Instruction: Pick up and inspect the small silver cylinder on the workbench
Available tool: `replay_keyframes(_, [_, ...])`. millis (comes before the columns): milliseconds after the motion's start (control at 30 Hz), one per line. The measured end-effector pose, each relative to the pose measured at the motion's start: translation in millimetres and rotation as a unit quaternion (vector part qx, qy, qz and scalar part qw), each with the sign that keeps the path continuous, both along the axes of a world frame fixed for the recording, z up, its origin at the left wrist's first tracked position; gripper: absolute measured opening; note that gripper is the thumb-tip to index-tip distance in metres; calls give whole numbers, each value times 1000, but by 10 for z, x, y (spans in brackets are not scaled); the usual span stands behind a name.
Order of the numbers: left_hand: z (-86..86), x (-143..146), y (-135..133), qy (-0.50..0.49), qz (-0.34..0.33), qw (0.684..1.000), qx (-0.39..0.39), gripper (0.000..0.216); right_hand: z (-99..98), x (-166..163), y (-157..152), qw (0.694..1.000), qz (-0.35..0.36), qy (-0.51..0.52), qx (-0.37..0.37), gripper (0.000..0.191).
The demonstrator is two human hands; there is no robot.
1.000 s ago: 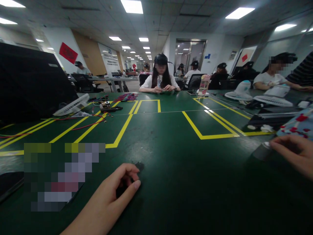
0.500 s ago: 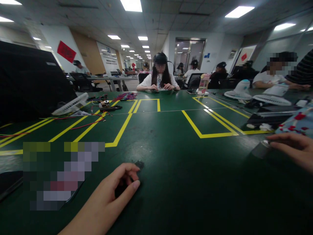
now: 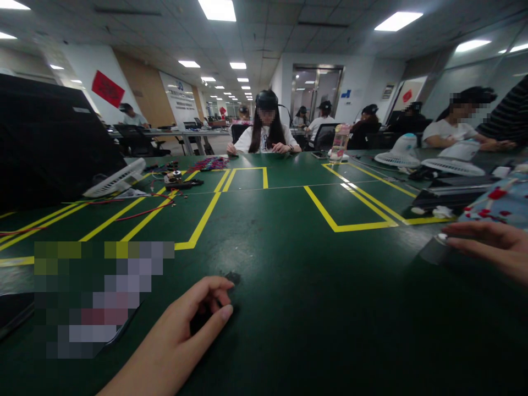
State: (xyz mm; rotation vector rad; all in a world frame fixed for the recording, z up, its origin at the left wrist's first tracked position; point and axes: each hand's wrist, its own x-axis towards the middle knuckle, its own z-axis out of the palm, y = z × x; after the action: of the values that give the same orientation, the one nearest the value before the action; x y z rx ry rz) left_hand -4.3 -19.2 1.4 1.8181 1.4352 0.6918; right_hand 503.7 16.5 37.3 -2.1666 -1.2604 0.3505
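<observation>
My left hand rests on the green tabletop at the lower middle. Its fingers curl loosely with a gap between thumb and forefinger, and it holds nothing. A dark smudge lies just beyond its fingertips. At the right edge, my right hand has its thumb and forefinger at the pale knob-like top of a small grey cylinder. This cylinder appears to stand slightly tilted in view on the table; its exact kind is too blurred to tell.
A black screen and white fan stand left, near red wires and small parts. A pixelated item lies left of my left hand. Across sits a person; a bottle and fans stand back right.
The whole view shifts slightly. My right fingertips come a little further left around the cylinder's top. My left hand stays put. The person opposite moves one hand outward.
</observation>
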Motion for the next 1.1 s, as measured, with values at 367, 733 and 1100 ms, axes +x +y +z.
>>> replay_keyframes(367, [-41, 14, 19, 12, 2, 1000, 2, 23, -65, -1232, -100, 959, 240, 109, 103, 51])
replay_keyframes(733, [68, 146, 80, 52, 29, 998, 24, 21, -296, -2360, -127, 859, 490, 124, 75, 37])
replay_keyframes(1100, [378, 820, 349, 9, -94, 980, 175, 15, -431, -2370, -112, 844, 484, 222, 70, 47])
